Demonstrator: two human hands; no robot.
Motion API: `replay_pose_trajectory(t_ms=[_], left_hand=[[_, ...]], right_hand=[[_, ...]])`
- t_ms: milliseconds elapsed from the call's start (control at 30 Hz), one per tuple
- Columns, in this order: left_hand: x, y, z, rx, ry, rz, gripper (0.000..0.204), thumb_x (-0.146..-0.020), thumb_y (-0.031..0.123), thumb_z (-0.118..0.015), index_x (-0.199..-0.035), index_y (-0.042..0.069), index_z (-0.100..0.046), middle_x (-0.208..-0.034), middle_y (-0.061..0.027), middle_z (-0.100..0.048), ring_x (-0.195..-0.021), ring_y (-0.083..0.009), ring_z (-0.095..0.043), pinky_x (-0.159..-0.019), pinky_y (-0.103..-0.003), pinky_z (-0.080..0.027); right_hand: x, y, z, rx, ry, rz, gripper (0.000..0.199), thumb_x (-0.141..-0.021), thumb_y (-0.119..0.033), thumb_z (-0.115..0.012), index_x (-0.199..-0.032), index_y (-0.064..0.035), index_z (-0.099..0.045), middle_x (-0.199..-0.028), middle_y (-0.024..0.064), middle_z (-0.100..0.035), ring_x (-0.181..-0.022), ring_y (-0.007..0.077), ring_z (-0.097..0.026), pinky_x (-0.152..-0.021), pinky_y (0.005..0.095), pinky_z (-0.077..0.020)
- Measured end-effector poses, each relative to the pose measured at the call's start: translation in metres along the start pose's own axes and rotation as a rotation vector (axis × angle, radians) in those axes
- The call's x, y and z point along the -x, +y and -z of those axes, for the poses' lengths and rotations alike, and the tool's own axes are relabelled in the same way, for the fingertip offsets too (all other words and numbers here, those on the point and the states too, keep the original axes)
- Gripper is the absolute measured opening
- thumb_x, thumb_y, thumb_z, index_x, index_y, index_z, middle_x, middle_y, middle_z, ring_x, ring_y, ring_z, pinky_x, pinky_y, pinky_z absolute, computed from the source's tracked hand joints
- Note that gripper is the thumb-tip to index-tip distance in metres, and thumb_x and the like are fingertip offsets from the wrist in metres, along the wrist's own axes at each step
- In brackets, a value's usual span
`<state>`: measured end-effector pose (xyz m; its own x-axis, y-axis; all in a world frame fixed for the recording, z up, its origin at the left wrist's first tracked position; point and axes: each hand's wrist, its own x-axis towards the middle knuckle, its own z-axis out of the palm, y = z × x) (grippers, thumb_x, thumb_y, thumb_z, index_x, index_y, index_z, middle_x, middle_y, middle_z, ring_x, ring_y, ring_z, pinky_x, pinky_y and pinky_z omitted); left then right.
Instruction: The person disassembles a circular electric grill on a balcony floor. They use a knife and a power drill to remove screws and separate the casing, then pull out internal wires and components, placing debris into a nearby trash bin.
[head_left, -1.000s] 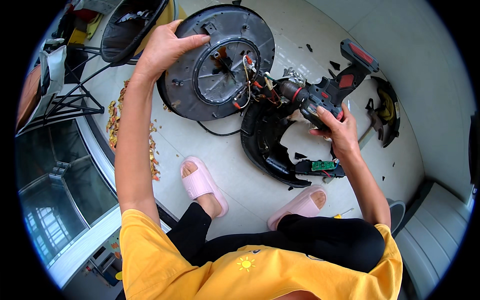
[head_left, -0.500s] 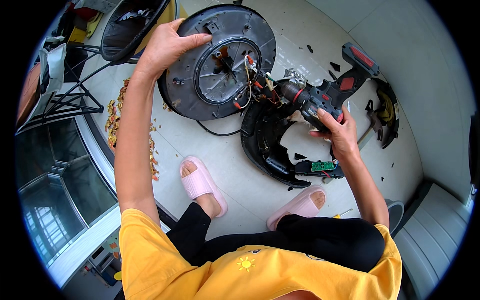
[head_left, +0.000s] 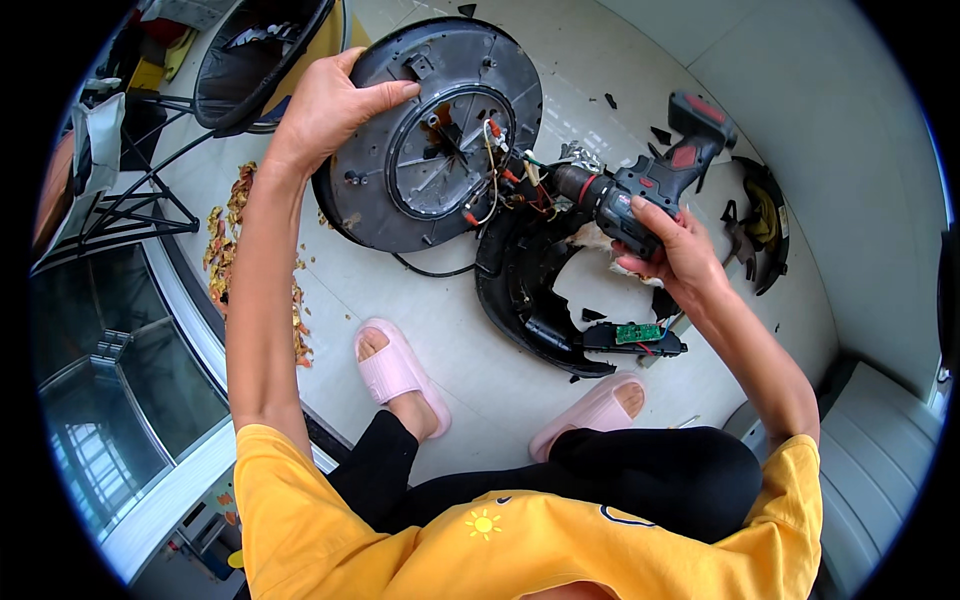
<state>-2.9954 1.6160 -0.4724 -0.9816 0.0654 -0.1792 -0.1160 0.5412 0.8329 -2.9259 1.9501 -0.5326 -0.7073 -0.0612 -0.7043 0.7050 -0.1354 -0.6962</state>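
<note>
My left hand [head_left: 332, 112] grips the far-left edge of a round dark plastic base [head_left: 372, 215], thumb on its ribbed face. The base stands tilted, with loose wires [head_left: 493, 168] with red connectors at its right side. My right hand [head_left: 682, 248] is closed around the body of a cordless drill [head_left: 640, 190], its grip and battery pointing up and away. The drill's chuck [head_left: 575, 184] faces left towards the wires; whether its tip touches anything is hidden. Under the drill lies a broken curved black housing [head_left: 512, 300] with a green circuit board [head_left: 638, 333] at its near end.
Another broken black shell [head_left: 768, 225] lies at the right, among scattered shards. Dry brown-yellow scraps [head_left: 222, 240] are strewn on the left floor. A black folding frame [head_left: 140, 200] stands at far left, a grey ridged box [head_left: 870, 480] at near right. My slippered feet [head_left: 400, 375] flank the near floor.
The drill has swung slightly, its battery end moving left and nearer. The base has tipped a little, and my right elbow has moved outward. Both hands keep their holds.
</note>
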Motion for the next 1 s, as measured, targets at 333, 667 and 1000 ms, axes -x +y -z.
replay_pose_trajectory(t_ms=[333,667,1000], left_hand=[[-0.003,-0.001,-0.003,-0.007,0.079,0.007,0.046,-0.069,0.022,-0.075,-0.099,-0.008,-0.057,-0.084,-0.0119,-0.064,-0.068,-0.0130,-0.062,-0.061,-0.025,-0.052],[-0.002,0.000,0.002,-0.244,0.141,-0.022,0.069,-0.067,0.042,-0.074,-0.109,-0.008,-0.051,-0.095,-0.0166,-0.061,-0.084,-0.0182,-0.060,-0.073,-0.030,-0.049],[0.031,0.042,-0.096,-0.947,0.369,-0.790,0.019,-0.071,0.010,-0.066,-0.088,0.007,-0.061,-0.091,-0.0074,-0.056,-0.086,-0.0237,-0.054,-0.071,-0.034,-0.045]], right_hand=[[-0.020,-0.014,0.022,1.442,-0.244,1.765,0.033,-0.068,-0.005,-0.064,-0.099,-0.0121,-0.057,-0.108,0.0113,-0.054,-0.093,0.0284,-0.055,-0.078,0.0354,-0.0492],[0.008,0.008,0.037,1.203,-0.079,1.636,0.039,-0.059,0.000,-0.068,-0.095,-0.0100,-0.058,-0.106,0.0119,-0.055,-0.091,0.0290,-0.056,-0.076,0.0363,-0.0496],[0.041,0.061,0.069,-0.066,0.049,0.388,0.049,-0.075,-0.014,-0.070,-0.113,0.0020,-0.043,-0.095,0.0111,-0.057,-0.084,0.0182,-0.061,-0.063,0.0300,-0.0579]])
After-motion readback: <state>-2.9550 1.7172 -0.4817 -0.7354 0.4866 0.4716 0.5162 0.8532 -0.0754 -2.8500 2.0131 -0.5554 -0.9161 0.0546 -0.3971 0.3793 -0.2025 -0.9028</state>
